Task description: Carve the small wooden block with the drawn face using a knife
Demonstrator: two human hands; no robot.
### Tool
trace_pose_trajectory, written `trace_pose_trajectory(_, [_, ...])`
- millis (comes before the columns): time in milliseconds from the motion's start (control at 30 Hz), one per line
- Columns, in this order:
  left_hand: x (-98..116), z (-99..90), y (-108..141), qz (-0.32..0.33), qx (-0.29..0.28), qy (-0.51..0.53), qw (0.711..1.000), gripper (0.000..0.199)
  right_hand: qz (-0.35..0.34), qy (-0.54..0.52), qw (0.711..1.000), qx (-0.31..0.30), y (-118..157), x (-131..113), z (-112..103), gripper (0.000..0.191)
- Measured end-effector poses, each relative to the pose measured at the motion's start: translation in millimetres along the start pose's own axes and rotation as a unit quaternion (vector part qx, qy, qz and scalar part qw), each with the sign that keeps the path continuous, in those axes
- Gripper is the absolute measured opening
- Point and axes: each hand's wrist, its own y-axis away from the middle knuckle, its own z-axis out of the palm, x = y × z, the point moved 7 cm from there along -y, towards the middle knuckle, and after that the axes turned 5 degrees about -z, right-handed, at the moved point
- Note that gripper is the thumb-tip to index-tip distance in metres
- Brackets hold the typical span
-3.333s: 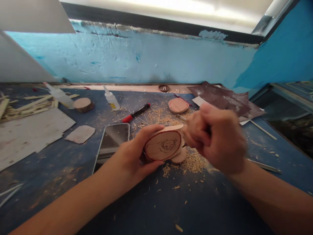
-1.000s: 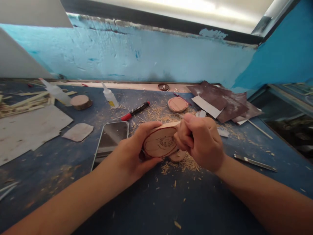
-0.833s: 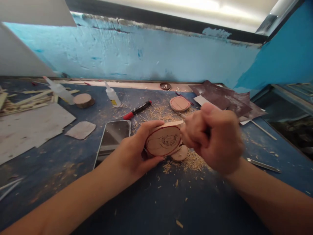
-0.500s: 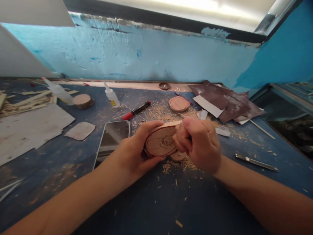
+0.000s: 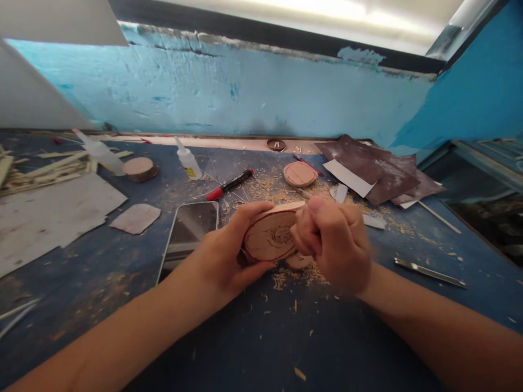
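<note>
Disc of pale wood, oval, red-outlined, held above mid-bench; left hand grip clamped on its left rim. Right hand fisted at right end, contents hidden, can't tell. Probably light, stiff, low-slip; best held by rim, off the drawn face.

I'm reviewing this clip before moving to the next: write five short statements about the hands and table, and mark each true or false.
1. The left hand grips an oval wood slice. True.
2. The right hand is spread wide open. False: the right hand is curled into a fist at the slice.
3. A red-and-black marker lies on the table, farther off than the phone. True.
4. The thin metal tool lies left of the phone. False: the thin metal tool lies far to its right, beyond the right forearm.
5. Wood shavings litter the table. True.
</note>
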Motion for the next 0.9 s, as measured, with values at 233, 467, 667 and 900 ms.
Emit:
trace_pose_trajectory(233, [-1.2,1.1,0.0,-0.006,0.008,-0.018,1.0,0.079,-0.01,0.0,1.0,0.004,-1.5,-5.5,2.4,0.058])
trace_pose_trajectory(467, [-2.7,1.2,0.4,-0.01,0.009,-0.009,1.0,0.079,-0.042,-0.009,0.998,0.048,-9.3,-18.4,-5.6,0.056])
trace_pose_trajectory(667, [1.5,1.0,0.7,-0.008,0.008,-0.017,1.0,0.077,-0.011,0.008,0.999,0.047,2.2,7.8,-7.0,0.054])
trace_pose_trajectory(900, [-0.9,0.5,0.5,0.001,0.018,-0.021,1.0,0.082,-0.019,-0.033,0.997,0.061,-13.1,-21.4,-6.8,0.059])
